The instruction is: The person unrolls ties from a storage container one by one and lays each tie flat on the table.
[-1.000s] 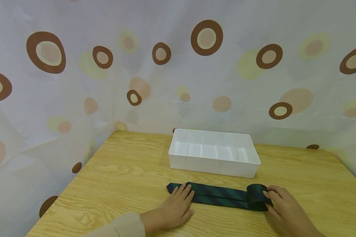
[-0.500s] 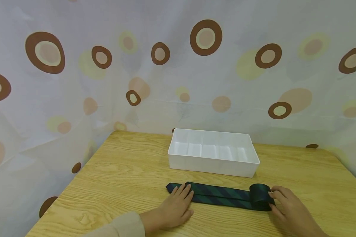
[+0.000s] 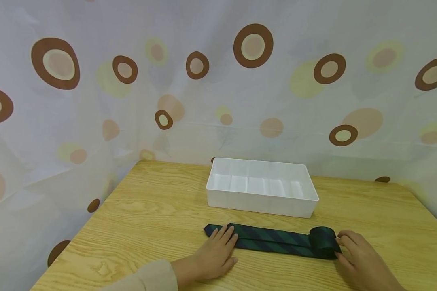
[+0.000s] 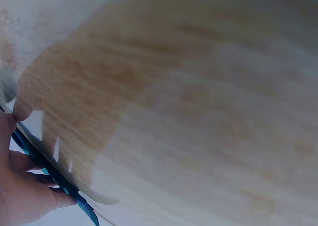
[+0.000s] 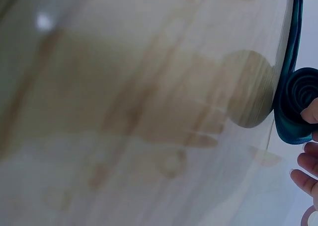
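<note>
A dark green and navy striped necktie (image 3: pixel 273 240) stretches across the table, flat along most of its length and coiled into a roll at its right end. My left hand (image 3: pixel 215 254) rests with straight fingers on the flat left end, beside the pointed tip. At the other end my right hand (image 3: pixel 362 258) holds the rolled part (image 3: pixel 323 238) by its right side. The right wrist view shows the spiral of the roll (image 5: pixel 300 94) end-on, with the thumb against it and other fingers just below. In the left wrist view the fingers (image 4: pixel 30 186) lie along the tie's flat strip (image 4: pixel 49 169).
Behind the tie stands a white plastic box (image 3: pixel 262 202) with divider ridges inside. The wooden table (image 3: pixel 149 214) runs back to a hanging curtain (image 3: pixel 204 93) printed with brown and yellow circles. In both wrist views the glossy tabletop shows reflections.
The rolled end has shifted slightly to the right together with my right hand, and the flat stretch beside it has grown a little longer. My left hand stays in place.
</note>
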The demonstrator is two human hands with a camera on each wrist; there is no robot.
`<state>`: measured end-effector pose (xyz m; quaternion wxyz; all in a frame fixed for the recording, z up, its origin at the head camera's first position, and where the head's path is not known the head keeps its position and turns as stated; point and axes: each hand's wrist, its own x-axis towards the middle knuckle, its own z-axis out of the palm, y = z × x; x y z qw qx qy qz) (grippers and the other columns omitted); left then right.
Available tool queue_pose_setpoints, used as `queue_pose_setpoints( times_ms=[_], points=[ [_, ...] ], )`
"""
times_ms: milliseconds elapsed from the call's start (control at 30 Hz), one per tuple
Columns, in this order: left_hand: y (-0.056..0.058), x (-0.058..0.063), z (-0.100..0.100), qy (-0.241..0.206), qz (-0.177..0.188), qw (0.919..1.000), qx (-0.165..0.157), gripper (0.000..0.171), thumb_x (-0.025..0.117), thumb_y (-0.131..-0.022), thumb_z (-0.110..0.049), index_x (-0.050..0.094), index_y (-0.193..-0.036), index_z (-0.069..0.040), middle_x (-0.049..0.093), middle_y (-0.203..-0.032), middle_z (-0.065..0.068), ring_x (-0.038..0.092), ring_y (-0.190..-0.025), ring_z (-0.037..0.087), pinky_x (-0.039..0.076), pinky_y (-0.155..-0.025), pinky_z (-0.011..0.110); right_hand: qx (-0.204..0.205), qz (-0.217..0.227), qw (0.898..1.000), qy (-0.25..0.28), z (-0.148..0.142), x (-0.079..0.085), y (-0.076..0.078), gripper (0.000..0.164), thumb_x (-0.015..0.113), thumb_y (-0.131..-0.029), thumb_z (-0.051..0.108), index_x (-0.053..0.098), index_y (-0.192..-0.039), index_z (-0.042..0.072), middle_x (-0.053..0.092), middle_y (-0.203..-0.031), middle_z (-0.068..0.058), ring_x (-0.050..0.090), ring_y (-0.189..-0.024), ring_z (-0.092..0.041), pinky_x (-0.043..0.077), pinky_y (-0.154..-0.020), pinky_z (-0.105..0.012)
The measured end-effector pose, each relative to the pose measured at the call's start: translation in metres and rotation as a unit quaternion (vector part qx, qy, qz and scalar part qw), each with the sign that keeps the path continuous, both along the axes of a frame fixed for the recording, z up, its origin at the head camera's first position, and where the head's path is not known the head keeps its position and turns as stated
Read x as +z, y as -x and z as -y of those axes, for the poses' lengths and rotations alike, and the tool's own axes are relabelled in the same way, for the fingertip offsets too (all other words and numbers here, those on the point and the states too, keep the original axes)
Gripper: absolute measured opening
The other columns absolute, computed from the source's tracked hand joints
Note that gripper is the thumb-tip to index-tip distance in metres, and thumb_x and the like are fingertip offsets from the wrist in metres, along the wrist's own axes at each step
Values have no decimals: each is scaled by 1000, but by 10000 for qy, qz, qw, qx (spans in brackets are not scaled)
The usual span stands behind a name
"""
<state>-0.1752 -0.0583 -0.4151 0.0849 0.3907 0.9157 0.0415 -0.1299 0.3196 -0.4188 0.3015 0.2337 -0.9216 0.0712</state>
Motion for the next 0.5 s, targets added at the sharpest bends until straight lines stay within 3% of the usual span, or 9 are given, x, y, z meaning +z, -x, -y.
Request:
queue_pose_setpoints(
  times_ms=[100,200,300,367,433,500],
  points=[
    [1,-1,0,-65,2,10000,-16,57,35,-99,-40,31,-145,-5,22,-153,14,20,-142,30,26,-112,46,-17,81,9999,-60,-1,0,0,34,66,-80,45,62,-84,11,60,-93,-5,56,-81,-22,35,-75,-9],
    [1,-1,1,-119,-2,9999,-39,57,36,-99,-39,32,-144,-5,23,-153,15,20,-142,31,27,-111,46,-69,117,9998,-145,-2,1,0,33,83,-64,27,62,-84,13,59,-94,-4,56,-81,-21,36,-74,-9],
    [1,-1,1,-129,8,9999,-46,57,36,-99,-39,32,-144,-5,23,-153,15,20,-142,31,27,-111,46,-14,81,9999,-140,-3,1,1,31,74,-74,40,62,-84,13,59,-94,-4,56,-81,-21,36,-74,-9],
    [1,-1,1,-135,15,9999,-50,57,35,-99,-40,32,-144,-5,23,-153,14,20,-142,31,27,-111,46,40,39,9999,-118,-4,1,2,42,53,-83,54,62,-83,13,59,-93,-4,56,-81,-21,35,-74,-8],
    [2,-2,1,-137,32,9999,-52,57,35,-99,-39,31,-144,-5,23,-153,14,20,-142,31,27,-111,46,83,14,9999,-98,-4,1,2,55,34,-85,60,61,-82,12,59,-92,-4,55,-80,-21,34,-75,-6],
    [2,-2,1,-140,28,9999,-57,57,35,-99,-39,31,-144,-5,23,-153,14,20,-142,31,26,-111,46,108,-20,9999,-78,-4,1,2,61,25,-86,61,61,-81,12,59,-92,-4,55,-79,-22,33,-75,-5]
  ],
)
